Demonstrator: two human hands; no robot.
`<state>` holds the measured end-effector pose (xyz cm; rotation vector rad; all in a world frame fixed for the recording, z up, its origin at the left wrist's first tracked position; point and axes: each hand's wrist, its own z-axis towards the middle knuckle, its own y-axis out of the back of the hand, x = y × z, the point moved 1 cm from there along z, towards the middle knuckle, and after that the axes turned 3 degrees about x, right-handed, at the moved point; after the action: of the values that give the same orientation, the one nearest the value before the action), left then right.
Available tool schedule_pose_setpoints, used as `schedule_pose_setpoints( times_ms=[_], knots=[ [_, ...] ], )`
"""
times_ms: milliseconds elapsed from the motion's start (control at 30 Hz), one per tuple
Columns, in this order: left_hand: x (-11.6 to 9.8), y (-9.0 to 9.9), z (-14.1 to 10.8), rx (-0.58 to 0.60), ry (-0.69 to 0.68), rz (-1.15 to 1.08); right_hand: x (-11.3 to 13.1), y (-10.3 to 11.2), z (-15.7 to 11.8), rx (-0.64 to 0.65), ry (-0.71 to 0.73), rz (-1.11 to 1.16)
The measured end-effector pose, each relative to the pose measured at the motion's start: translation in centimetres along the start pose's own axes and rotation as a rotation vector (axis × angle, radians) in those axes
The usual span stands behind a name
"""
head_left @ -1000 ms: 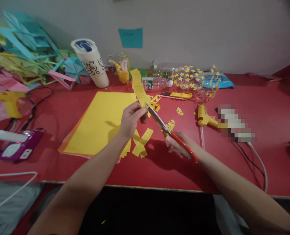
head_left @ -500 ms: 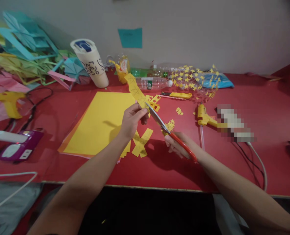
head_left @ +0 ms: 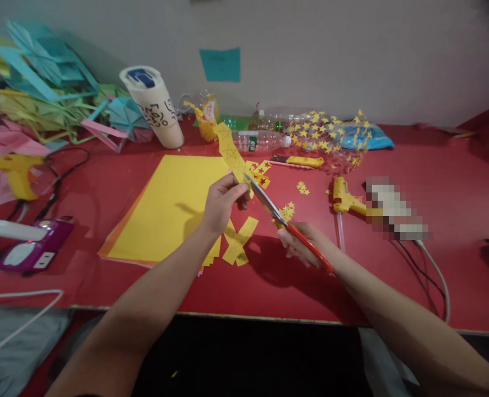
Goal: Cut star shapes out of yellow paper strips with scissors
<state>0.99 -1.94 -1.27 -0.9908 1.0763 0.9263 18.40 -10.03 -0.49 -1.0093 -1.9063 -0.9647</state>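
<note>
Red table (head_left: 236,292) bears illegibly lettered tumbler (head_left: 155,113), left grip (head_left: 222,203) holding strip (head_left: 230,153), right grip (head_left: 299,246) scissors (head_left: 264,200).

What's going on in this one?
A person is working with paper. The left hand holds a yellow paper strip with stars drawn on it. The right hand holds red-handled scissors, their tip at the strip's held end. Small cut-out stars and a paper stack lie on the red table.

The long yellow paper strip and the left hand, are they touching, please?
Touching: the head view shows the left hand pinching the strip near its lower end.
</note>
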Motion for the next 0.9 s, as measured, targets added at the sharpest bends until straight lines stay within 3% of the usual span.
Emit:
schedule_pose_setpoints(
  times_ms=[367,600,800,900],
  knots=[
    [-0.28,0.12,0.02,-0.026,0.004,-0.01,-0.15,0.22,0.19,-0.007,0.017,-0.006],
    [-0.47,0.43,0.32,-0.118,-0.009,-0.033,0.13,0.15,0.09,-0.041,0.01,0.0],
    [-0.28,-0.11,0.14,0.063,0.113,-0.068,0.55,0.01,-0.13,-0.074,-0.005,0.006],
    [-0.25,-0.06,0.09,0.038,0.079,-0.076,0.4,0.06,-0.09,-0.072,-0.012,-0.001]
  ],
)
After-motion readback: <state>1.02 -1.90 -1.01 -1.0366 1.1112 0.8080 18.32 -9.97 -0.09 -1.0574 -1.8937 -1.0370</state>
